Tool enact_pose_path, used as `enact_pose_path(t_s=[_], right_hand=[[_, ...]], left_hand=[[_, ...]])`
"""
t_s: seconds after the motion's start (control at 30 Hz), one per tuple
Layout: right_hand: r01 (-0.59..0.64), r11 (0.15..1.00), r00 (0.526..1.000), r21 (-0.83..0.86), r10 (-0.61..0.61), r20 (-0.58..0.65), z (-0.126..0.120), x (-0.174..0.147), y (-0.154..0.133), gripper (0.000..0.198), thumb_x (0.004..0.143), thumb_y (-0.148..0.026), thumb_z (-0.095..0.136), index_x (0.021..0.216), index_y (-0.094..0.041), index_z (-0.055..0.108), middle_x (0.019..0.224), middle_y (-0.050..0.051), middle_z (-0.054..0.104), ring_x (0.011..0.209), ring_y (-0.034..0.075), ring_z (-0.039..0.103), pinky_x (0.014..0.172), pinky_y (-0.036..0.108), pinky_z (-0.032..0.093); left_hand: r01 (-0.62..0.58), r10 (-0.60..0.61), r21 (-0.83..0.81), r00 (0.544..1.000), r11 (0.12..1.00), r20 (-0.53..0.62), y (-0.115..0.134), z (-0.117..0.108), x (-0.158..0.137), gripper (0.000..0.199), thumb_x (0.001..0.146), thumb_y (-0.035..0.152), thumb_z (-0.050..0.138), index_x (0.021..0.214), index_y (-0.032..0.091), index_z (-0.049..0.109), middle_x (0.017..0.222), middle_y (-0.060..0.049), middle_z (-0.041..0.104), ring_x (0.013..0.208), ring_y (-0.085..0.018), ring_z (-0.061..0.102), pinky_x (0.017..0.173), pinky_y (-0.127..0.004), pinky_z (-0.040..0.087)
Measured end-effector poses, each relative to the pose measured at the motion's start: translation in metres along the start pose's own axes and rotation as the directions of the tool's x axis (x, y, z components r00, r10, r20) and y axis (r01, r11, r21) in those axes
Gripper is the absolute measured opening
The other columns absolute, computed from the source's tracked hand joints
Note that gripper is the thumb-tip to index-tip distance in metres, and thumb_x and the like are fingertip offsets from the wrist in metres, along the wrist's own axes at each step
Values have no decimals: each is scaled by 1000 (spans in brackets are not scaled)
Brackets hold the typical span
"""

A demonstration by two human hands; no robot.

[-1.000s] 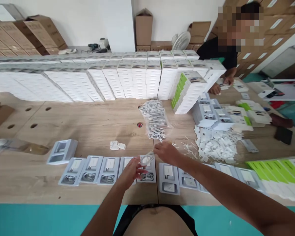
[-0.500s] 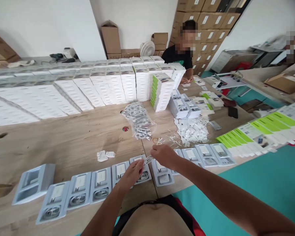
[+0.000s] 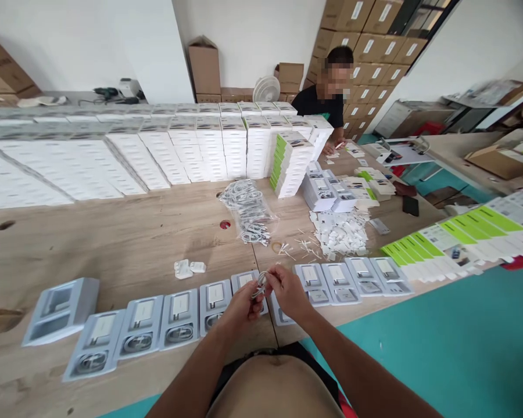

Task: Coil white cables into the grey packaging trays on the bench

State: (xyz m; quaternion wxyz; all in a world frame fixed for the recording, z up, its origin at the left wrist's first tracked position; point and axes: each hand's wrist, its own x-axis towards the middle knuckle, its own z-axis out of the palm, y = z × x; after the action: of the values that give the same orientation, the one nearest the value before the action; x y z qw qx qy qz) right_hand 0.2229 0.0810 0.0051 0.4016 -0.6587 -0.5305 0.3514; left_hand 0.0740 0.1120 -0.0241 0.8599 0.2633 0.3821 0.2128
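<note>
Both my hands meet over the row of trays, around a coiled white charging cable [image 3: 260, 283]. My left hand [image 3: 243, 303] is closed on the coil from the left. The fingers of my right hand [image 3: 284, 288] pinch it from the right. Beneath and beside them runs a line of pale plastic trays [image 3: 181, 290]. Trays on the left hold a white charger [image 3: 140, 312] above a coiled cable [image 3: 137, 342]. Those on the right hold a charger above a small white piece [image 3: 318, 296]. My hands partly hide the middle trays.
A bag of cables [image 3: 248, 212] lies beyond my hands, beside a heap of small white pieces [image 3: 340, 232]. Stacked white boxes [image 3: 218, 148] form a wall behind. Green-and-white boxes [image 3: 422, 249] line the right edge. A co-worker [image 3: 320, 107] sits at the far end.
My hands have come together on the cable; the right hand moved down and closer to the left. The view has shifted slightly. The co-worker's hand has risen a little.
</note>
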Motion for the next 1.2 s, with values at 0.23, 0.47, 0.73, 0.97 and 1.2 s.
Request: enact_pose_path(t_s=[0.23,0.47,0.73,0.97,1.2], right_hand=[[19,988,999,-153,-25,-38,11,-14,16,17,90,-35,53,87,-22,63,81,3,68,70,19,64,68,30,49],[331,898,928,-290,-365,-74,-27,-3,8,31,87,-18,51,117,-21,57,132,12,54,126,25,47,107,43,38],[234,951,969,-201,-210,133,-34,-4,16,17,92,-25,54,101,-23,68,89,0,71,82,16,64,74,27,45],[281,741,959,-610,-239,152,-32,-13,12,19,94,-27,51,86,-20,65,91,6,68,89,20,61,77,31,41],[-26,940,998,-339,42,40,-10,-11,13,11,89,-27,52,83,-22,60,68,-1,65,65,15,60,61,26,37]], left_hand=[[-28,29,-95,999,995,18,-8,-7,1,40,80,54,65,88,19,47,68,6,42,49,-5,34,42,-17,15],[-415,560,752,825,512,73,6,-4,-19,30,91,42,52,114,22,54,104,-7,61,94,-21,55,85,-34,45],[-305,355,652,933,694,58,10,0,-16,40,90,44,51,121,19,50,92,-6,64,70,-16,60,59,-26,46],[-234,339,833,939,501,61,13,-6,-14,27,94,39,38,84,20,55,70,0,64,50,-12,56,52,-25,40],[-186,421,883,907,431,-14,-2,-2,-10,27,94,34,36,79,22,55,61,1,61,47,-14,54,56,-28,40]])
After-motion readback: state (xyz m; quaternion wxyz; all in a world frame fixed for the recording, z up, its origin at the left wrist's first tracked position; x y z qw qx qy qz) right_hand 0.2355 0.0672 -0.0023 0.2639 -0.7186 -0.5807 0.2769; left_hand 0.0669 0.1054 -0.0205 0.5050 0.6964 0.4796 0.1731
